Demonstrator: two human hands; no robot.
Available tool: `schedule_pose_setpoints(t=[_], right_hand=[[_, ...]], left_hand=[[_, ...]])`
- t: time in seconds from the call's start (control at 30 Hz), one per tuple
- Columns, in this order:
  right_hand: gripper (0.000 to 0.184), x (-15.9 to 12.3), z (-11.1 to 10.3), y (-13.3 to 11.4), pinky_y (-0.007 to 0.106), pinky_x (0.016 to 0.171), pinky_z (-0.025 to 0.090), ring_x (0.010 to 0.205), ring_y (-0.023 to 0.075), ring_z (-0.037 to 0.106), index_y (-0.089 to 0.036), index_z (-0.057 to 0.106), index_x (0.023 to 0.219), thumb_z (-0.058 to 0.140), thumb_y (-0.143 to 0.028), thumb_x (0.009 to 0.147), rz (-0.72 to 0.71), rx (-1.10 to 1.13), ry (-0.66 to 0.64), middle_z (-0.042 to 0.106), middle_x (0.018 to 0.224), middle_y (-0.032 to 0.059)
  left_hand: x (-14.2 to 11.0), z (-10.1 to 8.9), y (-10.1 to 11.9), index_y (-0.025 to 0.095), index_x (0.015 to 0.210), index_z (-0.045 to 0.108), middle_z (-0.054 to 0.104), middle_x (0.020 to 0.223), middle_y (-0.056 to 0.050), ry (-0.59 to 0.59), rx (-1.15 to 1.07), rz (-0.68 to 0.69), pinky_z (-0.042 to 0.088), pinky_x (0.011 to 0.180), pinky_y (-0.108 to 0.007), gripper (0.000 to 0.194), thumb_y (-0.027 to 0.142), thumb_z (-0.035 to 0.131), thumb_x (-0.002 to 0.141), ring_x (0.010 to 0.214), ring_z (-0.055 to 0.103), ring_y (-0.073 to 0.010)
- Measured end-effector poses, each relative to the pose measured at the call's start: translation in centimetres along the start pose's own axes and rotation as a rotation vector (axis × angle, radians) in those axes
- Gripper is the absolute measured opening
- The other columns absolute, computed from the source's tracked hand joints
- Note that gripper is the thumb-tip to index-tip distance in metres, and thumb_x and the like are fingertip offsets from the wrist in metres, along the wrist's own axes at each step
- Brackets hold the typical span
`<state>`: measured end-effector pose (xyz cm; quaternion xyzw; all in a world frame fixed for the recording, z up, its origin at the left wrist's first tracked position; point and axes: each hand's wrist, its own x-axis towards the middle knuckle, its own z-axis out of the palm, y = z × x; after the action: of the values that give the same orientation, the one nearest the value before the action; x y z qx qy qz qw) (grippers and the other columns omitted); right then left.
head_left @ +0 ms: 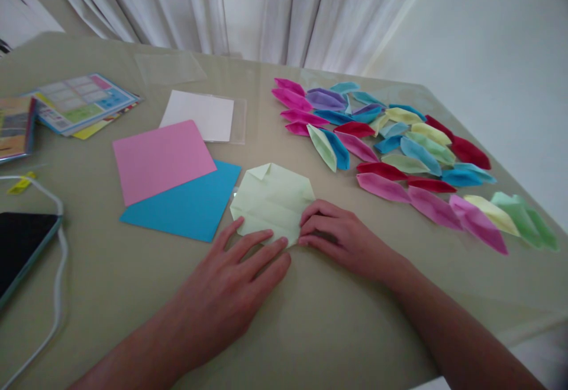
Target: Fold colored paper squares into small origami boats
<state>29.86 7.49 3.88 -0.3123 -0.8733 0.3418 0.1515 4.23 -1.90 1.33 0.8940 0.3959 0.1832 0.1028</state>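
A pale green sheet of origami paper (273,197) lies flat on the table, its corners folded in so its outline has several sides. A small folded flap shows at its top edge. My left hand (242,277) rests palm down with fingers spread, the fingertips on the paper's lower edge. At the lower right corner, my right hand (339,233) has its fingers curled and pinched on the paper's edge. Left of the green paper, a pink sheet (164,159) overlaps a blue sheet (190,203).
Rows of folded paper pieces (412,183) in many colours cover the table's right side. White paper (199,115) on a clear sleeve lies behind the pink sheet. Printed cards (84,103) are at the far left. A phone (22,248) and white cable (62,260) lie at the left edge.
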Motion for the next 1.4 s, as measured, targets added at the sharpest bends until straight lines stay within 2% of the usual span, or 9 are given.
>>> schedule_pose_setpoints(t=[0.1, 0.23, 0.47, 0.7, 0.9, 1.1, 1.2, 1.3, 1.4], right_hand=[[0.009, 0.1, 0.6, -0.1, 0.030, 0.086, 0.051, 0.096, 0.0187, 0.065, -0.018, 0.069, 0.093, 0.067, -0.021, 0.101, 0.058, -0.045, 0.051, 0.066, 0.103, 0.0053], [0.008, 0.0, 1.3, -0.2, 0.030, 0.084, 0.050, 0.095, 0.0187, 0.064, -0.019, 0.067, 0.092, 0.070, -0.020, 0.099, 0.097, -0.063, 0.089, 0.064, 0.103, 0.0046], [0.015, 0.1, 1.9, -0.2, 0.030, 0.083, 0.050, 0.090, 0.0184, 0.064, -0.020, 0.062, 0.088, 0.072, -0.023, 0.098, 0.135, -0.074, 0.138, 0.062, 0.101, 0.0037], [0.015, 0.1, 2.0, -0.2, 0.029, 0.085, 0.049, 0.093, 0.0184, 0.064, -0.020, 0.061, 0.088, 0.071, -0.022, 0.099, 0.132, -0.087, 0.145, 0.062, 0.102, 0.0041], [0.014, 0.2, 2.2, -0.3, 0.029, 0.083, 0.048, 0.091, 0.0179, 0.063, -0.019, 0.060, 0.088, 0.070, -0.020, 0.099, 0.121, -0.113, 0.141, 0.061, 0.101, 0.0041], [0.008, 0.2, 1.7, -0.6, 0.029, 0.080, 0.047, 0.091, 0.0188, 0.060, -0.019, 0.059, 0.097, 0.067, -0.019, 0.100, 0.129, -0.158, 0.101, 0.060, 0.101, 0.0046], [0.002, -0.2, 0.5, -0.8, 0.029, 0.081, 0.048, 0.094, 0.0192, 0.061, -0.019, 0.062, 0.101, 0.062, -0.017, 0.101, 0.086, -0.172, 0.035, 0.062, 0.102, 0.0056], [0.014, -0.8, -0.6, -1.2, 0.030, 0.081, 0.048, 0.093, 0.0189, 0.062, -0.019, 0.070, 0.104, 0.056, -0.020, 0.106, -0.046, -0.251, -0.044, 0.066, 0.103, 0.0067], [0.021, -1.2, -0.8, -1.6, 0.032, 0.079, 0.047, 0.087, 0.0190, 0.063, -0.018, 0.074, 0.106, 0.054, -0.024, 0.109, -0.143, -0.378, -0.059, 0.069, 0.097, 0.0071]], left_hand=[[0.0, -0.1, 0.0, 0.023, 0.135, 0.065, 0.067, 0.146, -0.003, 0.013, 0.006, 0.003, 0.009, 0.132, -0.055, 0.031, 0.020, 0.055, 0.105, 0.138, 0.055, -0.0267], [0.1, -0.1, 0.0, 0.017, 0.142, 0.061, 0.073, 0.131, -0.008, 0.015, 0.043, 0.014, 0.014, 0.131, -0.055, 0.038, 0.014, 0.049, 0.106, 0.134, 0.058, -0.0263], [0.4, -0.1, 0.0, 0.013, 0.136, 0.066, 0.073, 0.125, -0.010, 0.034, 0.070, 0.022, 0.018, 0.130, -0.057, 0.034, 0.016, 0.048, 0.107, 0.128, 0.061, -0.0274], [0.3, 0.1, 0.0, 0.012, 0.139, 0.065, 0.070, 0.139, -0.010, 0.053, 0.068, 0.027, 0.014, 0.132, -0.056, 0.035, 0.018, 0.052, 0.107, 0.132, 0.058, -0.0274], [0.1, 0.2, 0.1, 0.013, 0.140, 0.065, 0.070, 0.141, -0.009, 0.041, 0.074, 0.024, 0.014, 0.132, -0.054, 0.036, 0.019, 0.052, 0.106, 0.133, 0.058, -0.0267], [0.3, 0.2, 0.1, 0.016, 0.137, 0.067, 0.066, 0.149, -0.006, 0.013, 0.110, 0.025, 0.011, 0.132, -0.057, 0.034, 0.021, 0.053, 0.106, 0.134, 0.058, -0.0276], [0.4, 0.2, 0.1, 0.018, 0.139, 0.066, 0.066, 0.150, -0.005, 0.009, 0.111, 0.018, 0.011, 0.132, -0.055, 0.035, 0.023, 0.051, 0.107, 0.134, 0.058, -0.0269], [0.3, 0.1, 0.1, 0.019, 0.144, 0.062, 0.065, 0.151, -0.004, -0.004, 0.098, 0.008, 0.010, 0.133, -0.053, 0.038, 0.026, 0.052, 0.108, 0.133, 0.058, -0.0258], [0.3, 0.0, 0.1, 0.019, 0.146, 0.061, 0.065, 0.151, -0.003, -0.007, 0.084, 0.006, 0.009, 0.133, -0.052, 0.039, 0.026, 0.051, 0.108, 0.134, 0.058, -0.0249]])
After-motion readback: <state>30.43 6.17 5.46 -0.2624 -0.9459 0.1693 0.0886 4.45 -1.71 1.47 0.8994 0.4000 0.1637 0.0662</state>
